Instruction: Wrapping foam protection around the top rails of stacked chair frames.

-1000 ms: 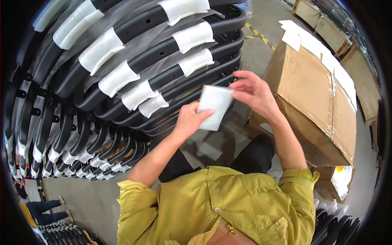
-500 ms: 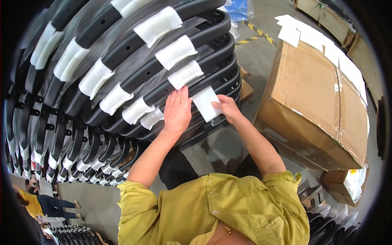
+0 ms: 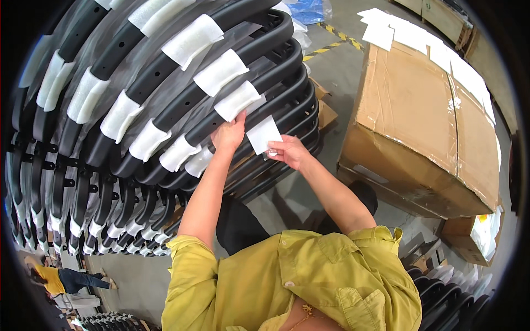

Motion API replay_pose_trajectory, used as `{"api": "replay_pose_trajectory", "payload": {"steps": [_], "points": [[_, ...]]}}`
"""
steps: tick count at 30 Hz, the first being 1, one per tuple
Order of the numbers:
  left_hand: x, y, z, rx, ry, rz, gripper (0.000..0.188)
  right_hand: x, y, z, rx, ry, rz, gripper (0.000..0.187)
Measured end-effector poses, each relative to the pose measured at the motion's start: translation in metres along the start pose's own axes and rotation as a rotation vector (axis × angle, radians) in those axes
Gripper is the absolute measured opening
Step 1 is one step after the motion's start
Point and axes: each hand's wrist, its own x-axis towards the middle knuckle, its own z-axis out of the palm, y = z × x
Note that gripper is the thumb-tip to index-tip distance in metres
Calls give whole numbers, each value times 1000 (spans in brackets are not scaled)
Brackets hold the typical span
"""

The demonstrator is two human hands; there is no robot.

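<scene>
Black curved metal tubes (image 3: pixel 187 103) stand stacked in a row on the left and in front of me, many wrapped in white foam sleeves (image 3: pixel 237 101). A white foam sheet (image 3: pixel 264 135) is pinched at its lower right corner by my right hand (image 3: pixel 290 151) and lies against the tubes. My left hand (image 3: pixel 228 135) is closed at a tube just below a foam sleeve, thumb up and fingers curled. What its fingers grip is hidden. A pale strip (image 3: pixel 255 105) shows between that sleeve and the adjoining tube, above the left hand.
A large cardboard box (image 3: pixel 408 110) stands on the right, with white sheets (image 3: pixel 425 41) on top. A smaller open box (image 3: pixel 472 237) sits below it. More black tubes (image 3: pixel 441 300) are at lower right. A person in yellow (image 3: pixel 58 279) is far off at lower left.
My left hand has gone from lying flat on the tubes to curled fingers at a tube. The right hand has moved left with the foam sheet. The whole view has shifted slightly.
</scene>
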Motion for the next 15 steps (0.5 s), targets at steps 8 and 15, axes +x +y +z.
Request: {"api": "replay_pose_trajectory", "payload": {"steps": [8, 15], "points": [[-25, -8, 3, -169, 328, 318, 27, 1, 4, 3, -25, 2, 34, 13], [-29, -19, -2, -568, 321, 771, 17, -13, -40, 12, -300, 19, -50, 12]]}}
